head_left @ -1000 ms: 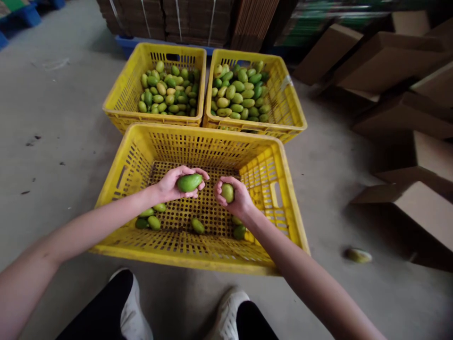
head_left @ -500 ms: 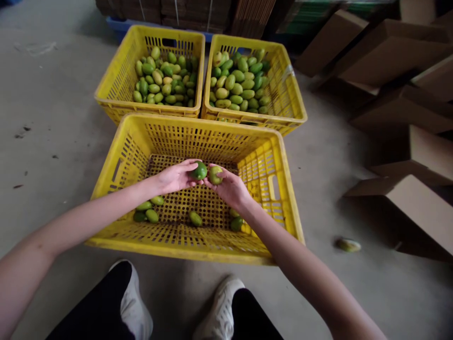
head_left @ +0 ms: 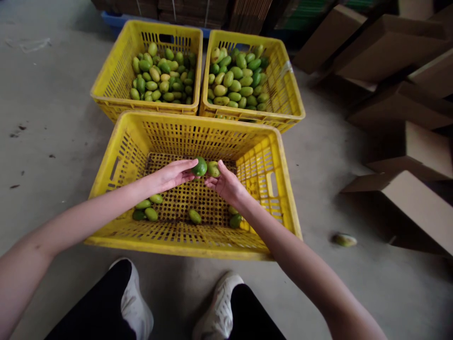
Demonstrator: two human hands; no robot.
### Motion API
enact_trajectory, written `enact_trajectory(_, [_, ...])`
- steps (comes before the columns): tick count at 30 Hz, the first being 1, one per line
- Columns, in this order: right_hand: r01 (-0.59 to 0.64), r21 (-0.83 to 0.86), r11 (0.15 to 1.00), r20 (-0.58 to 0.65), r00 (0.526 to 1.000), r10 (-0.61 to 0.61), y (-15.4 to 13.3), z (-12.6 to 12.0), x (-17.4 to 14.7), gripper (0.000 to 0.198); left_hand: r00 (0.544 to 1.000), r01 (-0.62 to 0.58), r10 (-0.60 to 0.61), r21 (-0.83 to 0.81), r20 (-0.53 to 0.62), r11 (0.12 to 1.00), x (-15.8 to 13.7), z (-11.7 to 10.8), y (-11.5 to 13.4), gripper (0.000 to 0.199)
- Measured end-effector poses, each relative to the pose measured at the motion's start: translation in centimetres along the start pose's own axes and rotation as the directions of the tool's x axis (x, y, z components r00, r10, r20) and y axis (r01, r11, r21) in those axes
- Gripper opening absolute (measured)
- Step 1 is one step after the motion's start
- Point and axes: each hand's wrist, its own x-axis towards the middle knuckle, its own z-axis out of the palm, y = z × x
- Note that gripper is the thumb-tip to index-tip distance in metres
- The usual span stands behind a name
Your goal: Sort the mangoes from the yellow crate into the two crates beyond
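Over the front yellow crate (head_left: 177, 248), my left hand (head_left: 175, 174) holds a dark green mango (head_left: 200, 166) between thumb and fingers. Close beside it, my right hand (head_left: 228, 185) has its thumb and fingers around a yellow-green mango (head_left: 213, 169). The two fruits are side by side, almost touching. Down on the crate floor, several green mangoes (head_left: 151, 214) are grouped at the left. One mango (head_left: 194, 216) lies near the middle, and a couple more (head_left: 235, 220) are by my right forearm, which partly covers that area.
Behind stand two yellow crates, a left one (head_left: 102, 97) and a right one (head_left: 293, 94), both holding many mangoes. A single mango (head_left: 345, 240) lies on the floor at right. Open cardboard boxes (head_left: 421, 198) line the right side. My shoes (head_left: 221, 307) are below the front crate.
My right hand has turned and its fingers have loosened, with the thumb raised along the yellow-green mango. My left hand still holds the dark green one. The view has shifted slightly.
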Motion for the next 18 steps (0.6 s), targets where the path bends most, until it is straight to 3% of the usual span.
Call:
enact_trajectory(4, [0.085,-0.018,0.996,0.037,0.996,-0.084,-0.2,0.0,-0.2,0.027,0.997,-0.052,0.054,0.054,-0.047,0.997,0.2,-0.2,-0.3,0.030])
enact_trajectory(9, [0.171,-0.077,0.982,0.052,0.985,-0.167,0.1,0.4,-0.6,0.052,0.987,-0.149,0.157,0.145,-0.045,0.978,0.0,0.1,-0.5,0.045])
enact_trajectory(14, [0.170,-0.105,0.980,-0.024,0.985,-0.174,1.6,1.4,-0.8,0.051,0.958,-0.251,0.281,0.312,-0.053,0.916,-1.5,1.7,-1.7,0.030])
enact_trajectory(18, [0.107,-0.055,0.993,0.001,0.994,-0.107,1.7,1.5,-0.9,0.048,0.968,-0.225,0.248,0.303,-0.042,0.926,-2.4,2.7,-2.1,0.022])
